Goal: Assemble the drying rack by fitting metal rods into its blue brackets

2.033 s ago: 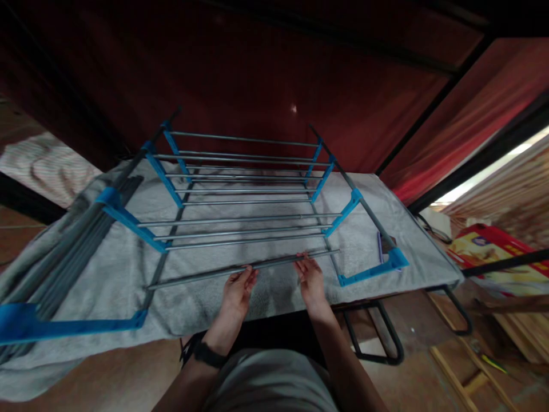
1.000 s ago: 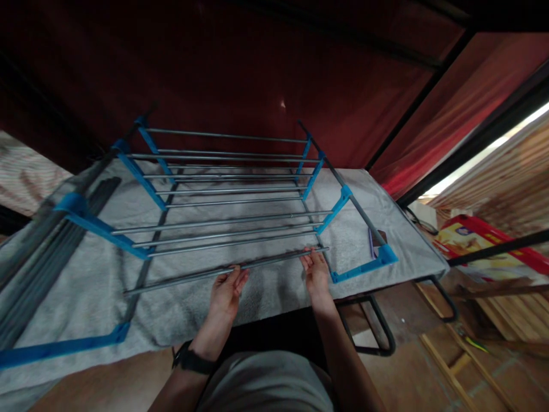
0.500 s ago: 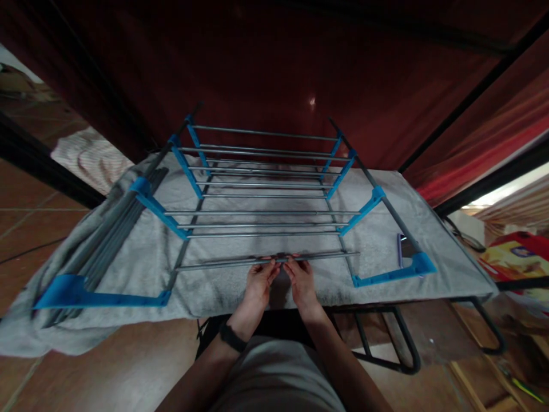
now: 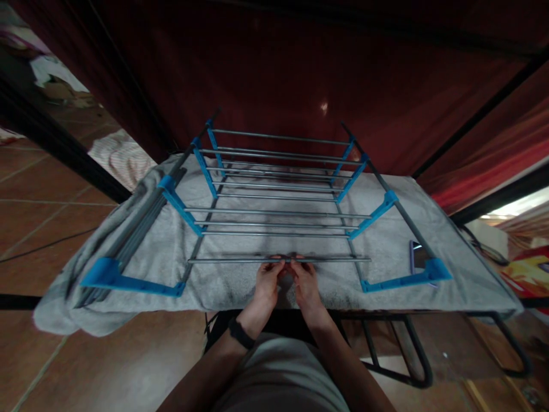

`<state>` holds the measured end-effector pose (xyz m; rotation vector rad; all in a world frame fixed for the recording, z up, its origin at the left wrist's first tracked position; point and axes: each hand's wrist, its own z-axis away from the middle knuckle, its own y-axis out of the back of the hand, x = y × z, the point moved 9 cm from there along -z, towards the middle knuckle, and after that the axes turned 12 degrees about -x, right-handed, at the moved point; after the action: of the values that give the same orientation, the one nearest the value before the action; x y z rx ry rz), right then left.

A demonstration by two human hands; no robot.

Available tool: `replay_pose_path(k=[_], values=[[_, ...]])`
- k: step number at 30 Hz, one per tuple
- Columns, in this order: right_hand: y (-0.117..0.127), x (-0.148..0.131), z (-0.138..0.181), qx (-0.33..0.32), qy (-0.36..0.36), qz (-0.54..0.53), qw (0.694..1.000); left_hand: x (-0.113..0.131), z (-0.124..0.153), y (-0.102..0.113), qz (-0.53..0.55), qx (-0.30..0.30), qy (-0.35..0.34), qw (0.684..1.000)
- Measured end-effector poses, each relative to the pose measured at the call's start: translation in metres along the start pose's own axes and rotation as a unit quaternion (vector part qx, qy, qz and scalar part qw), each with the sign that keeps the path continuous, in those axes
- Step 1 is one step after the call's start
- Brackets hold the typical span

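The left hand [image 4: 266, 281] and right hand [image 4: 306, 282], close together, are pinching a grey rod [image 4: 231, 261] near its middle, while a metal rack [image 4: 283, 213] with blue brackets [image 4: 182, 212] is resting on grey cloth [image 4: 463, 252].

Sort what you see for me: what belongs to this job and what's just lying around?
Part of the job:
Left hand and right hand, both holding a thin rod
Rack with blue brackets
Bundle of rods at left, probably

Seemingly just lying around:
Striped cloth on the floor
Dark, phone-like thing
Red-and-yellow package, far right
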<state>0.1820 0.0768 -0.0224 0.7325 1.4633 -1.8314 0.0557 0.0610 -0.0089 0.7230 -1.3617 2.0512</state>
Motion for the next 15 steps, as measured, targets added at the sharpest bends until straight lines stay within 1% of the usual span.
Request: replay_pose_path(k=[4, 9, 12, 15], values=[[-0.001, -0.001, 0.000, -0.015, -0.011, -0.008, 1.000, 0.001, 0.000, 0.002, 0.010, 0.009, 0.014, 1.000], [0.001, -0.003, 0.000, -0.008, -0.024, -0.031, 0.999, 0.010, -0.001, 0.005, 0.017, 0.020, 0.001, 1.000], [-0.002, -0.005, -0.001, -0.005, -0.038, -0.047, 0.998, 0.020, 0.001, 0.003, -0.005, 0.018, -0.020, 1.000], [-0.007, -0.013, 0.000, -0.012, -0.052, -0.063, 0.997, 0.041, 0.006, -0.005, -0.055, 0.017, -0.070, 0.996]])
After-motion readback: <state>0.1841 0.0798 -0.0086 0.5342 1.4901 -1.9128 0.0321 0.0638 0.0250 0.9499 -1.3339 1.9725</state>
